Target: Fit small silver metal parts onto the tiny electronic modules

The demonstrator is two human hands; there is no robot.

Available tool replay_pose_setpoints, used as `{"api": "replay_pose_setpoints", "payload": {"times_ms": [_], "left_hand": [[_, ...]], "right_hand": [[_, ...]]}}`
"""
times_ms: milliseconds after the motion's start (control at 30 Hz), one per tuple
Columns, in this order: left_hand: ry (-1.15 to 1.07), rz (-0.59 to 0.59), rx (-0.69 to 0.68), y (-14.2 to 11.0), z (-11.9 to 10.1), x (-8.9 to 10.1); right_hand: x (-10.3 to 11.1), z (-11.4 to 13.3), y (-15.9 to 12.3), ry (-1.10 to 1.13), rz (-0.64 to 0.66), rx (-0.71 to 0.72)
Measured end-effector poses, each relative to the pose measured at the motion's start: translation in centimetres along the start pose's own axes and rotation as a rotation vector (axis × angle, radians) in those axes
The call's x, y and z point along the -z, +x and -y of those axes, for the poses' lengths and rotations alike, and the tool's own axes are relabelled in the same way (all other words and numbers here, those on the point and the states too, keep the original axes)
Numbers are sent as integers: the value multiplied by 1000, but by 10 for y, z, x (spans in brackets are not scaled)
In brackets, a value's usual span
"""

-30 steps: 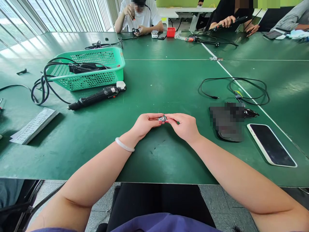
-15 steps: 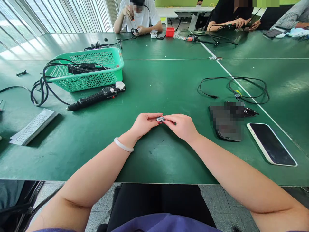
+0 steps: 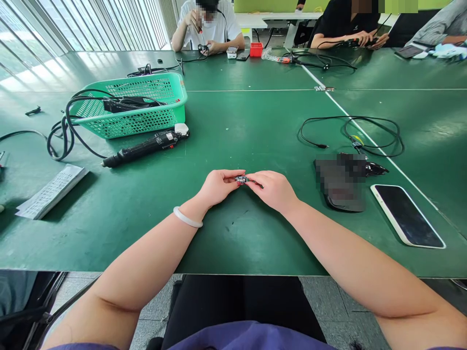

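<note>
A small electronic part (image 3: 241,179), dark with pale metal bits, sits pinched between the fingertips of both my hands just above the green table (image 3: 233,126). My left hand (image 3: 218,186), with a white bangle on its wrist, grips the part's left end. My right hand (image 3: 275,190) grips its right end, fingers curled. A black electric screwdriver (image 3: 144,147) lies on the table to the far left of my hands, its cable running into a green plastic basket (image 3: 134,104).
A phone (image 3: 406,215) lies face up at the right, beside a dark blurred object (image 3: 341,182) and a looped black cable (image 3: 352,133). A printed paper (image 3: 51,190) lies at the left. Other people work at the table's far side with cables and a red box (image 3: 257,48).
My hands have stayed almost still with the small part pinched between them; it has shifted slightly left. A person at the far right has drawn their hands closer together.
</note>
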State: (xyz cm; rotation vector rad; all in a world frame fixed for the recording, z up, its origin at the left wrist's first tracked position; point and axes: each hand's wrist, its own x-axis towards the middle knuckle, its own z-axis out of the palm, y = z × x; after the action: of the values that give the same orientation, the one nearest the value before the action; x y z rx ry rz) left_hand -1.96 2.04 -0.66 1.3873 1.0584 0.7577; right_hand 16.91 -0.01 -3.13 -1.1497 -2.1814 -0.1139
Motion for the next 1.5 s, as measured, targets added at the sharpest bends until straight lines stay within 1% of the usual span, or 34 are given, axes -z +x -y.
{"api": "replay_pose_setpoints", "payload": {"times_ms": [233,533,667,800,900,1000,1133,1300,1400,1433,1500], "left_hand": [[-32,-7,-9,1,3,1],[-23,-18,-2,-1,2,0],[-165,6,22,0,2,1],[-336,54,37,0,3,-1],[-421,53,72,0,3,-4],[-498,9,107,-2,3,-10],[-592,-60,170,-6,-1,-18],[-641,-101,236,-10,-5,-19],[-573,-168,241,-14,-8,-10],[-509,-201,228,-17,-8,-4],[-299,-267,176,-28,-9,13]], "right_hand": [[0,0,0,29,50,-57],[0,0,-1,6,48,-56],[1,3,-1,37,18,-81],[3,8,-1,143,-10,-177],[4,12,0,206,-37,-230],[2,18,2,199,-55,-243],[-1,25,4,142,-45,-241],[-4,26,1,119,-41,-187],[-2,23,0,142,-19,-168],[-1,22,0,145,-8,-175],[1,19,-1,148,14,-199]]}}
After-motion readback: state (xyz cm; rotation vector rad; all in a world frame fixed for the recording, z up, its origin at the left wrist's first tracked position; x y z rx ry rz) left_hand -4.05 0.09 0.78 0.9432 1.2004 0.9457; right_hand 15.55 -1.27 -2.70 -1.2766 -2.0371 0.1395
